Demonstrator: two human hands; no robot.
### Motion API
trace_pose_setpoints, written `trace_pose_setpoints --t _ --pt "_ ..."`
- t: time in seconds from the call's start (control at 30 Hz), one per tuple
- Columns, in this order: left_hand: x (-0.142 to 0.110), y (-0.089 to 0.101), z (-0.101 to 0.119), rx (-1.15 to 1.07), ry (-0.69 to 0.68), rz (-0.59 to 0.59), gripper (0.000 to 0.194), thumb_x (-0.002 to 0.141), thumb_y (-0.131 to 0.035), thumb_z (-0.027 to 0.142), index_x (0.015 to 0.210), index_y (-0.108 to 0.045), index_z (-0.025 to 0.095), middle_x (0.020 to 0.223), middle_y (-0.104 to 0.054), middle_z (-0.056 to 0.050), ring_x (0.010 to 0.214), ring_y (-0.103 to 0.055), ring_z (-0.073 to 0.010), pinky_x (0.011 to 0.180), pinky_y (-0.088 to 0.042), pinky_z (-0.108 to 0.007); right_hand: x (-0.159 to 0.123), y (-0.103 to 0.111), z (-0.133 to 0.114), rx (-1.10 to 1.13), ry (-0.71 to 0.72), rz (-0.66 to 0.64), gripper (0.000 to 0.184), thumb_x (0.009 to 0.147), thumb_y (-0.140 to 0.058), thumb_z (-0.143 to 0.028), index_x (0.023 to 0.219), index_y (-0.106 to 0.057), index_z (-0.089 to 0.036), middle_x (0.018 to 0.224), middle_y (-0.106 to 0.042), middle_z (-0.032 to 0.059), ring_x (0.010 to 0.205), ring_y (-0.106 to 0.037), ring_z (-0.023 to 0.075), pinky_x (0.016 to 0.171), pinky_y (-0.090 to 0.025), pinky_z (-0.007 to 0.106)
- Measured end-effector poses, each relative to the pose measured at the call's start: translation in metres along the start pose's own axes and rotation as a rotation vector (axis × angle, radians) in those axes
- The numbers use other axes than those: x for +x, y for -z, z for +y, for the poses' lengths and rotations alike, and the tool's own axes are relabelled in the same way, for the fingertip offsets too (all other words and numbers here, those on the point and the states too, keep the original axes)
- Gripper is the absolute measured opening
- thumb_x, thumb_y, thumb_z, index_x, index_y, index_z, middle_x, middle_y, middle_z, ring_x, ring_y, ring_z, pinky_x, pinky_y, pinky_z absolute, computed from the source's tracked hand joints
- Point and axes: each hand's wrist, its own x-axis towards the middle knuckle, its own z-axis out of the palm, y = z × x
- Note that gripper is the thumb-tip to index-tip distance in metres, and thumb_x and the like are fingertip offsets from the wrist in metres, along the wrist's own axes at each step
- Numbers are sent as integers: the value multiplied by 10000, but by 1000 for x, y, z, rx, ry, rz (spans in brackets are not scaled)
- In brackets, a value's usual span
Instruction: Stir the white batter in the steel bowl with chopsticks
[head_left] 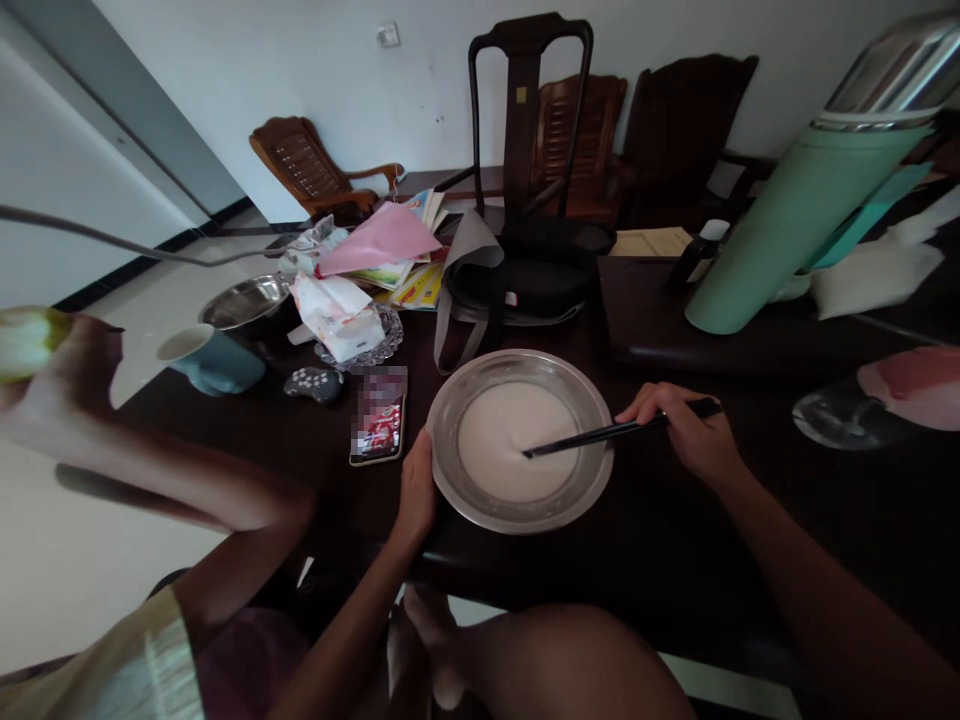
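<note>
A metal bowl point(448, 480) stands on the dark table, holding a smooth, milky-white liquid point(502, 420). Against its left side, my left hand point(417, 485) is closed on the rim and wall. Dark chopsticks point(600, 435) slant from the right, their tips dipped in the liquid near its middle. Around their upper end are the fingers of my right hand point(694, 430), just beyond the bowl's right rim. A phone point(379, 415) with a lit screen lies left of my left hand.
Another person's hand point(82, 370) at far left holds a pale green food item. Behind the phone are a game controller point(313, 384), a blue mug point(217, 360), a tissue pack point(341, 320) and a second metal bowl point(247, 305). A grey-black bag point(540, 280) and green thermos point(802, 230) stand beyond.
</note>
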Motion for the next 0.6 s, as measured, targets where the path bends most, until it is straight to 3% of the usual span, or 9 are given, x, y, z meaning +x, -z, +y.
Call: trace_pose_setpoints --t 0.13,0.3,0.47,0.6 --pt "0 0 2 -5 -6 -9 493 896 -435 594 947 -700 181 1009 -742 -73 1077 -634 -258 1024 -461 -372 -1 -2 -2 -48 20 -108 314 956 -598 -422 736 -746 -253 852 -775 26 819 -689 199 804 -520 332" --pt "0 0 2 -4 -8 -6 485 893 -437 597 891 -698 188 963 -745 -66 1047 -637 -252 999 -475 -363 -1 0 -3 -32 3 18 362 983 -556 -405 700 -727 -258 810 -771 5 771 -682 173 781 -515 307" --pt "-1 0 2 -7 -5 -13 514 908 -423 582 1020 -716 175 1065 -748 -79 1106 -629 -260 1038 -453 -379 -1 -1 -4 -74 20 -118 291 954 -606 -421 763 -759 -264 892 -785 18 855 -698 191 824 -516 315" --pt "-2 0 4 -17 8 -8 500 919 -420 545 1058 -717 168 1107 -745 -89 1121 -628 -265 1049 -445 -390 -1 0 -4 -49 15 3 355 986 -554 -402 712 -730 -259 817 -779 13 787 -702 184 785 -516 318"
